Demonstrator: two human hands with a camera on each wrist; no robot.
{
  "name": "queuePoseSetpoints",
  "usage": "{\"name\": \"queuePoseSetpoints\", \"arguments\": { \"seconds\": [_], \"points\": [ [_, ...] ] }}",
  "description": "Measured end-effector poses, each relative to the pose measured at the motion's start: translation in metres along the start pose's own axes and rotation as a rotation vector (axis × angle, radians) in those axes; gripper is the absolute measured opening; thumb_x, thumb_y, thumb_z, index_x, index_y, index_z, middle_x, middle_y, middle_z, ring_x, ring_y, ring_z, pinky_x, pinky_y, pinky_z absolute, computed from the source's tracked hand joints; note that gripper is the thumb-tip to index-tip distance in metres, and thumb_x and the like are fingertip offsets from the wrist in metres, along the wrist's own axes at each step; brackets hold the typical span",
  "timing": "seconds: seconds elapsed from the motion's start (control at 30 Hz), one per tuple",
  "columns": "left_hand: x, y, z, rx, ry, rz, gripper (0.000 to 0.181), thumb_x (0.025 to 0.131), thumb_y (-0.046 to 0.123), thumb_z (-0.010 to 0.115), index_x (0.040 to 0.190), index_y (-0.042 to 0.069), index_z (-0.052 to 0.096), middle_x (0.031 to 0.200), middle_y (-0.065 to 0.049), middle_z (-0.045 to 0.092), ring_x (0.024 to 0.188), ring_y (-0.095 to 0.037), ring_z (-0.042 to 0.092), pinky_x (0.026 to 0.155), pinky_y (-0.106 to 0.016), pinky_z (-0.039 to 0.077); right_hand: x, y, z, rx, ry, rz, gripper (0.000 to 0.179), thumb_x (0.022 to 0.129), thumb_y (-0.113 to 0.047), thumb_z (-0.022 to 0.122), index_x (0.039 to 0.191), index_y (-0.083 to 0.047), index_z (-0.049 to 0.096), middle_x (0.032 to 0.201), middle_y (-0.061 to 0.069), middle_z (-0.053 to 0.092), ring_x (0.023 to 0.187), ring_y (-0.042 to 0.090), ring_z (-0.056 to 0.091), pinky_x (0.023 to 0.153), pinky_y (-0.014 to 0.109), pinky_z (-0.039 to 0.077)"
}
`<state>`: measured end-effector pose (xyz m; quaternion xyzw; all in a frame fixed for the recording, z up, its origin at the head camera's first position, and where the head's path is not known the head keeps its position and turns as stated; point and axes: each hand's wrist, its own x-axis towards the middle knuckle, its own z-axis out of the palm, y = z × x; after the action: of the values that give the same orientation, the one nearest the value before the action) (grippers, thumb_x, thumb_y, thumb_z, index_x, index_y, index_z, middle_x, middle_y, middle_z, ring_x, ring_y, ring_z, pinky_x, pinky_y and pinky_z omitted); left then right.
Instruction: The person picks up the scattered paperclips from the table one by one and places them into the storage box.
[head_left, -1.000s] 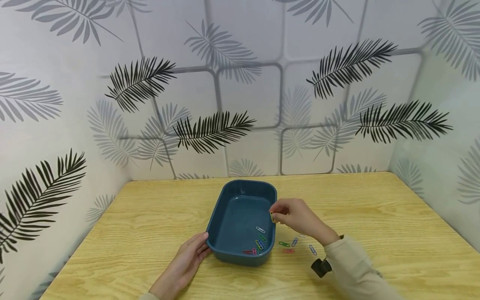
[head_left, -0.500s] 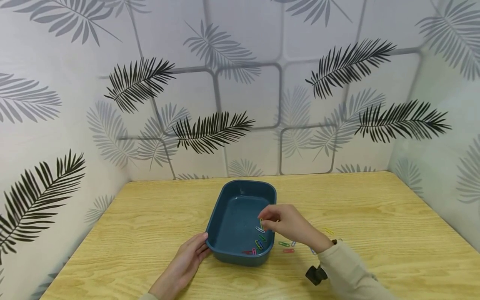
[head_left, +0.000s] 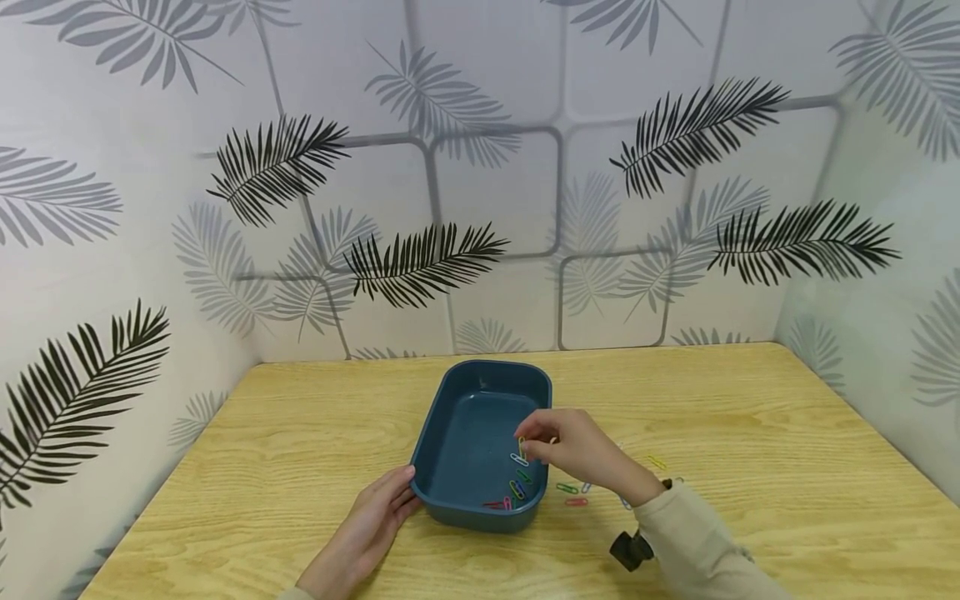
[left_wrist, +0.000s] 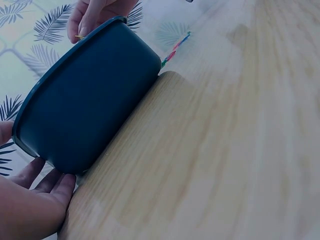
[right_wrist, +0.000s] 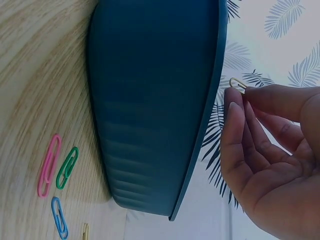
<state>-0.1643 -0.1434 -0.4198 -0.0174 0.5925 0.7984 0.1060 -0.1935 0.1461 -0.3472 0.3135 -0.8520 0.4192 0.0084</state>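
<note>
A deep blue plastic bin (head_left: pixel 480 521) stands on the table. At its near left corner my left hand (head_left: pixel 375 521) grips it, thumb at the rim and fingers against the outer wall. My right hand (head_left: pixel 576 448) is over the bin's right side, pinching a yellow paper clip (right_wrist: pixel 237 84) between thumb and fingertips. Below it inside the bin lie several paper clips, among them a white paper clip (head_left: pixel 519 459), a green one and a pink paper clip (head_left: pixel 507 503), mostly toward the near right corner.
More paper clips lie on the wooden table (head_left: pixel 300 467) right of the bin: a green paper clip (right_wrist: pixel 67 167), a pink paper clip (right_wrist: pixel 49 165), a blue paper clip (right_wrist: pixel 59 218) and a yellow paper clip (head_left: pixel 657 462). Leaf-patterned walls (head_left: pixel 495 308) border the table.
My right hand has moved left from the bin's right rim to over its inside, carrying the yellow paper clip. In the last half second it has barely moved. My left hand stays put.
</note>
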Motion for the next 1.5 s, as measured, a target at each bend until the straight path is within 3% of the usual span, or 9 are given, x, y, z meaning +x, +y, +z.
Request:
{"name": "queuePoseSetpoints", "arguments": {
  "seconds": [0.33, 0.6, 1.03, 1.23, 1.5],
  "points": [
    [0.0, 0.0, -0.001, 0.002, 0.002, 0.005, 0.057, 0.098, 0.027, 0.058, 0.135, -0.013, 0.04, 0.12, -0.011, 0.058, 0.107, -0.016, 0.056, 0.095, -0.032, 0.045, 0.001, 0.0, 0.001, 0.003, 0.009, 0.002, 0.011, 0.093, -0.006, 0.064, 0.103, -0.004, 0.069, 0.088, -0.001, 0.067, 0.075, 0.014, 0.062, 0.062, 0.025, 0.053],
    [0.001, -0.001, -0.001, -0.002, 0.0, 0.006, 0.056, 0.098, 0.026, 0.059, 0.134, -0.013, 0.041, 0.119, -0.011, 0.058, 0.106, -0.016, 0.056, 0.094, -0.032, 0.045, 0.001, 0.002, 0.003, 0.004, 0.01, 0.029, 0.01, 0.093, -0.006, 0.065, 0.101, -0.005, 0.069, 0.09, 0.0, 0.067, 0.078, 0.013, 0.061, 0.064, 0.025, 0.053],
    [0.001, -0.002, -0.004, 0.018, -0.026, -0.001, 0.061, 0.099, 0.03, 0.057, 0.138, -0.013, 0.037, 0.126, -0.014, 0.054, 0.11, -0.016, 0.053, 0.096, -0.03, 0.044, 0.002, 0.007, 0.002, -0.011, 0.002, -0.004, 0.011, 0.093, -0.008, 0.065, 0.102, -0.005, 0.069, 0.093, 0.001, 0.067, 0.08, 0.012, 0.062, 0.066, 0.025, 0.053],
    [0.001, -0.002, -0.004, 0.017, -0.022, 0.007, 0.059, 0.099, 0.027, 0.056, 0.137, -0.014, 0.037, 0.125, -0.014, 0.054, 0.109, -0.015, 0.054, 0.095, -0.03, 0.044, 0.002, 0.012, -0.009, -0.059, 0.024, 0.012, 0.011, 0.093, -0.008, 0.065, 0.102, -0.004, 0.069, 0.093, 0.001, 0.067, 0.08, 0.013, 0.062, 0.067, 0.026, 0.052],
    [0.001, -0.002, -0.005, 0.014, -0.024, 0.004, 0.061, 0.098, 0.029, 0.058, 0.138, -0.013, 0.038, 0.126, -0.014, 0.054, 0.11, -0.016, 0.054, 0.096, -0.031, 0.044, -0.009, 0.034, -0.035, -0.167, 0.107, 0.079, 0.01, 0.092, -0.008, 0.066, 0.099, -0.004, 0.07, 0.091, 0.001, 0.066, 0.079, 0.015, 0.061, 0.067, 0.03, 0.051]
  ]
}}
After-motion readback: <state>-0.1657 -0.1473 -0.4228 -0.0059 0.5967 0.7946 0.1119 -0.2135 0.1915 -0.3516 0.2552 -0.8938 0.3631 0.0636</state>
